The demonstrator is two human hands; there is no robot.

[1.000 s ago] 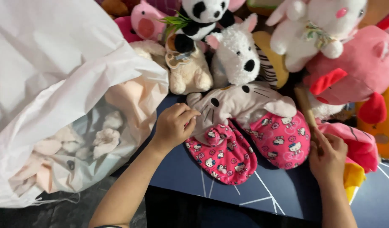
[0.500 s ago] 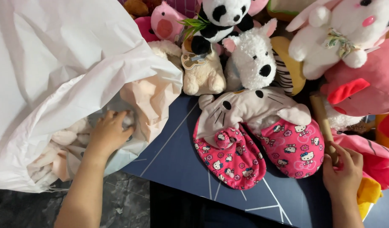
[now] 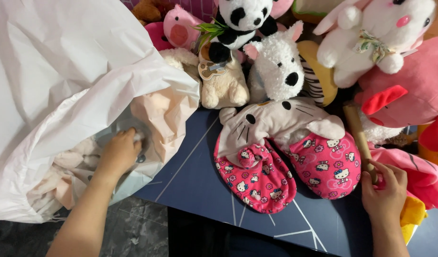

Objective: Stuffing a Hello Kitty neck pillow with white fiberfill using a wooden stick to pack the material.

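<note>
White bag (image 3: 62,71) is lying over the surface's left edge, mouth facing right, pale soft toys showing inside. Dark blue surface (image 3: 190,176) with thin white lines is carrying everything else. Pile of plush is crowding the far edge and right corner: big pink toy (image 3: 409,95), white bunny (image 3: 371,38), white dog (image 3: 276,66), panda (image 3: 242,19), beige bear (image 3: 223,85), pink pig (image 3: 178,31). Grey cat plush (image 3: 276,123) is lying mid-surface, touching the pink slippers (image 3: 295,171), which are sitting just in front of it toward the near edge. Wooden stick (image 3: 359,138) is running from the pile down toward the near right.

Left hand (image 3: 119,154) is reaching into the bag mouth, fingers curled onto a pale toy (image 3: 133,131) there; can't tell if it's actually gripping. Right hand (image 3: 385,188) is sitting at the near right, fingers closing around the stick's lower end, beside a pink cloth toy (image 3: 418,171).
</note>
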